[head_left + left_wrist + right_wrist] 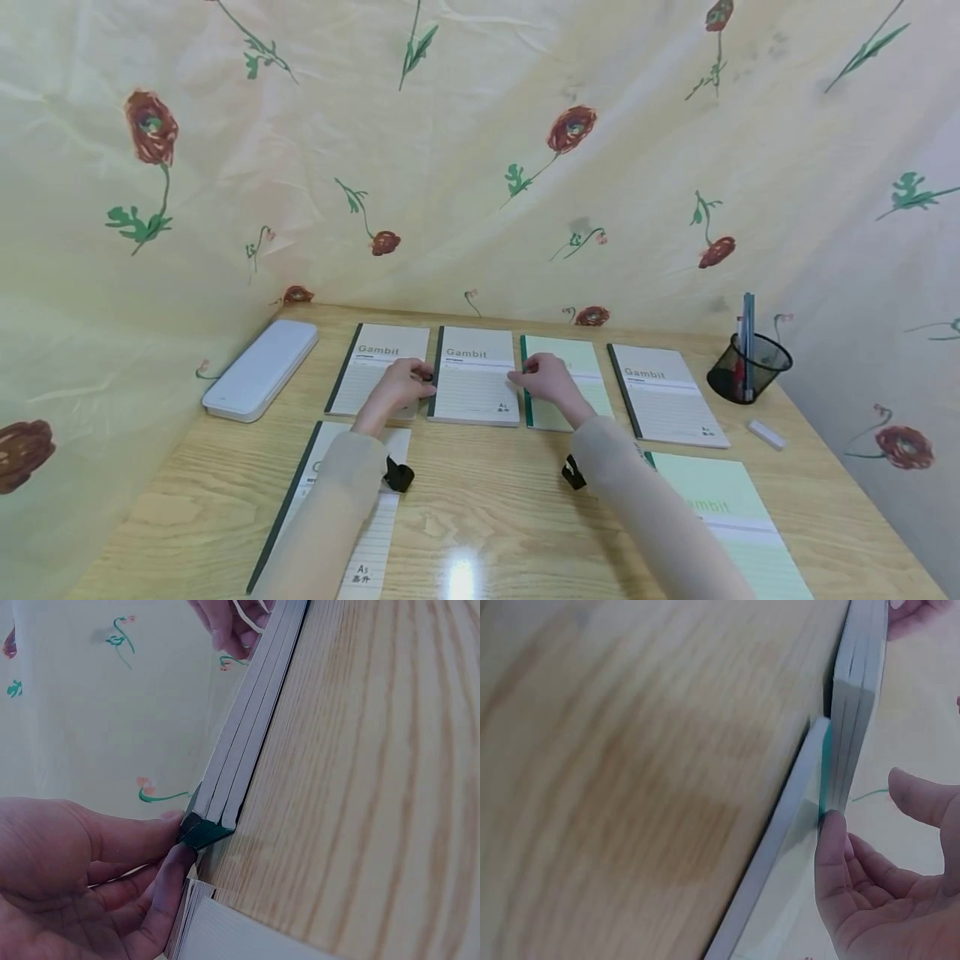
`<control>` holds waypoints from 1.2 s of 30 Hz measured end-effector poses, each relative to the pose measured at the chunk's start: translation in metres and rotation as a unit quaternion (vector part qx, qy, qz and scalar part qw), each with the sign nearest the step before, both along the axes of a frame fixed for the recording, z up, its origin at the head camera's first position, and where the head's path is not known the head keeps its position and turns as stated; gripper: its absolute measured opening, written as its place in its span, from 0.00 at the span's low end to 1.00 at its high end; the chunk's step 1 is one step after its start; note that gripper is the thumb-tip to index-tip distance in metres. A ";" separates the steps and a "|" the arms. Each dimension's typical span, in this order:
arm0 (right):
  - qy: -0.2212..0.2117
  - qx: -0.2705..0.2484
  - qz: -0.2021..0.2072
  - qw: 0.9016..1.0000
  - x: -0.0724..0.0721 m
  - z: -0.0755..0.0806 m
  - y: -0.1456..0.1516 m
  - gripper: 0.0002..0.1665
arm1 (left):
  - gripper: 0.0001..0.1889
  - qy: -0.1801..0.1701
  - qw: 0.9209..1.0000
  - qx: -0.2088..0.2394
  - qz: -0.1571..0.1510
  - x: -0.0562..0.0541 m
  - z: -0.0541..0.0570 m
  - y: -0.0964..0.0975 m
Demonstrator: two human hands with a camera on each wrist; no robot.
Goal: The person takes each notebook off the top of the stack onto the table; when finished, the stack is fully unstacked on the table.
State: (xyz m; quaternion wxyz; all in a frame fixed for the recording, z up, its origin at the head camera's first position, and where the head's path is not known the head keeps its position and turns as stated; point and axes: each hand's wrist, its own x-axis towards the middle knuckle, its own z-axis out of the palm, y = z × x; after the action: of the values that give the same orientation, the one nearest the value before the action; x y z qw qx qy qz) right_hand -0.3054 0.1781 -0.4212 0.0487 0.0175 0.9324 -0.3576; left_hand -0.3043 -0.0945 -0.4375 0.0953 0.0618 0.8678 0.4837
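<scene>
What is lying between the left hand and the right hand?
A white-topped stack of rectangular paper notebooks lies there, seen in all three views.

Head camera looks forward and down from above, wide over table (502, 508). Wrist cameras, close and low, share centre notebook stack (474, 379) from opposite sides.

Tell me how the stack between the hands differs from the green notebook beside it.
The notebook stack shows three layers; the green notebook shows one. The stack's top cover is white, the green notebook's pale green. The stack's spine looks darker than the green notebook's. Both lie flat on the table.
</scene>
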 end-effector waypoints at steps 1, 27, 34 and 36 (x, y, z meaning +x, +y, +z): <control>-0.001 0.003 -0.001 1.000 0.000 -0.001 -0.001 0.29 | 0.19 0.000 1.000 0.000 -0.001 0.000 0.000 0.000; -0.001 0.051 -0.026 0.998 -0.010 -0.005 -0.028 0.19 | 0.19 0.002 1.000 0.000 0.001 0.000 0.000 -0.002; -0.005 0.066 -0.043 0.997 -0.009 -0.005 -0.029 0.20 | 0.20 -0.007 1.000 0.011 -0.001 -0.002 -0.004 -0.002; -0.004 0.064 -0.047 0.997 -0.008 -0.005 -0.030 0.19 | 0.20 -0.004 1.000 0.009 -0.002 -0.002 -0.004 -0.002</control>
State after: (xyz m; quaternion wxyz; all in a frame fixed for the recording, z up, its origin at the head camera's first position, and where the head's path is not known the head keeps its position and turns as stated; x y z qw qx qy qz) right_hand -0.3139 0.1483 -0.4258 0.0340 0.0654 0.9512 -0.2995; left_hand -0.3067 -0.0963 -0.4412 0.0986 0.0623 0.8628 0.4919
